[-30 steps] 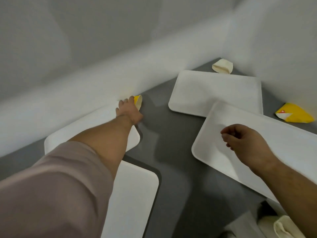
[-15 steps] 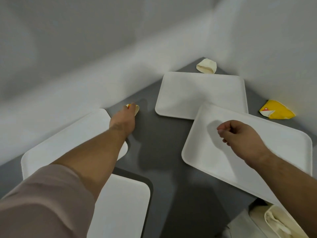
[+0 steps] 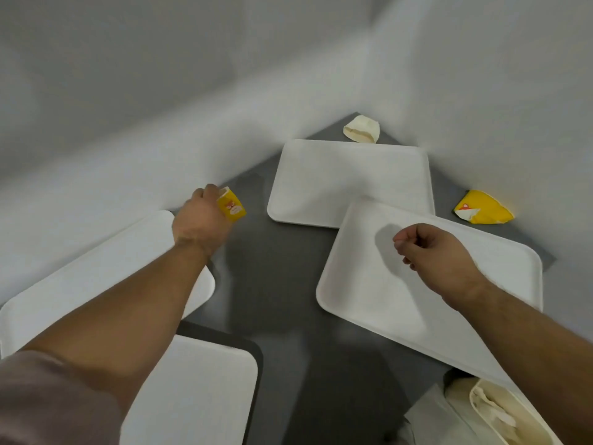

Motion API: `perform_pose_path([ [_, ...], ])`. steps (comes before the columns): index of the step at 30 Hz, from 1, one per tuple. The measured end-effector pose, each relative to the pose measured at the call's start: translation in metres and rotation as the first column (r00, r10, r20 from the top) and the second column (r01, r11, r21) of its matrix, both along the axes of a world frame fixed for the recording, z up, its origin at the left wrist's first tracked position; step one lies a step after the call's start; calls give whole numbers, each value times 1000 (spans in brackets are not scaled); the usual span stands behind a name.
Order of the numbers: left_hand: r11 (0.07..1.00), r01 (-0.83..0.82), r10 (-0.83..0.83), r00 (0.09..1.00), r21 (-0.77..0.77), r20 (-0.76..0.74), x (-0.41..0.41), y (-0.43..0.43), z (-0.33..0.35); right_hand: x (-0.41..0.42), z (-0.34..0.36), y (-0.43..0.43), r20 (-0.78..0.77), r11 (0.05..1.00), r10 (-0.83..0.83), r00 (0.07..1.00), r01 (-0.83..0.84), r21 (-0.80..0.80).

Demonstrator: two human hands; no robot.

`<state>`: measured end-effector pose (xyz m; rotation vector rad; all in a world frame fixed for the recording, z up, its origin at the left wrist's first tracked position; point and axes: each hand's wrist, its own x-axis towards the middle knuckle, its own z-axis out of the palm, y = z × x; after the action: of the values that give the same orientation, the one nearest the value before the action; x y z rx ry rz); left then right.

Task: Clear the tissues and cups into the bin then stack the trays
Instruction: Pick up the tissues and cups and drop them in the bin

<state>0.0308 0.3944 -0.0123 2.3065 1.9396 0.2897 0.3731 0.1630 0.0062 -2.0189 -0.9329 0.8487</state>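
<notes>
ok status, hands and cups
Left hand grips small yellow cup. Right hand curled, empty, above tray. Beige cup and flattened yellow cup lie farther back.

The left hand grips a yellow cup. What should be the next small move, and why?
Probably lift the yellow cup with the left hand and carry it toward the bin at lower right: the fingers are curled round it, and cups belong in the bin.
</notes>
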Motion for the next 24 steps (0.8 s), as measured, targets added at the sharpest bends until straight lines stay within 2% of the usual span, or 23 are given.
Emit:
perform_pose_path([
  [3,998,44,-52,988,53,144,14,-10,3,15,2,-2,15,1000,-28,1000,28,2],
  [7,991,120,-130,920,51,368,44,-34,17,45,7,-3,71,996,-76,995,73,44],
  [12,977,214,-197,886,6,420,97,-69,37,92,10,-6,290,991,-106,951,76,112],
  [18,946,322,-273,855,-38,440,165,-109,57,166,0,-3,480,995,15,877,33,-91],
  [24,917,392,-326,847,-78,420,229,-138,61,204,-20,8,553,939,301,777,-142,-312],
])
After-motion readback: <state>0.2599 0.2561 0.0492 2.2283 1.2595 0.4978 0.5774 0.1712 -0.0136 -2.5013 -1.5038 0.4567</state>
